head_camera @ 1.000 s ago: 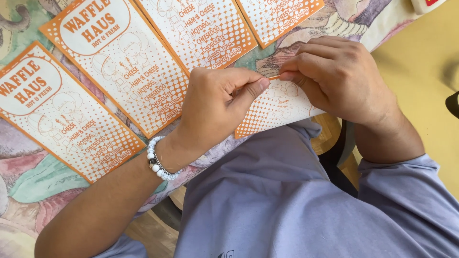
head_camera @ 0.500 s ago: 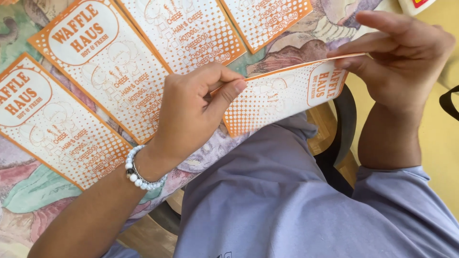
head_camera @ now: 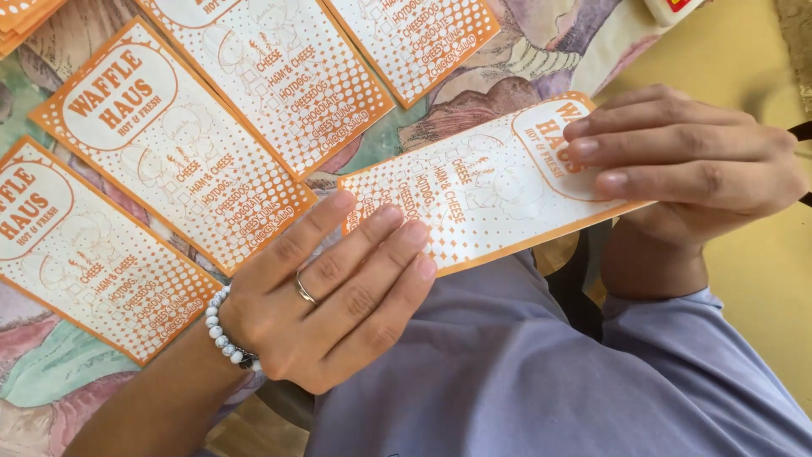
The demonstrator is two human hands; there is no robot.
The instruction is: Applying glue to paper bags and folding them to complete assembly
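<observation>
Orange-white paper sleeves (head_camera: 182, 161) on tablecloth (head_camera: 51, 381)

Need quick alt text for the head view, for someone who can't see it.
Both hands hold one orange-and-white paper sleeve flat over the lap: left hand at its dotted end, right hand at its logo end. More matching sleeves lie in a row on a patterned tablecloth.
</observation>
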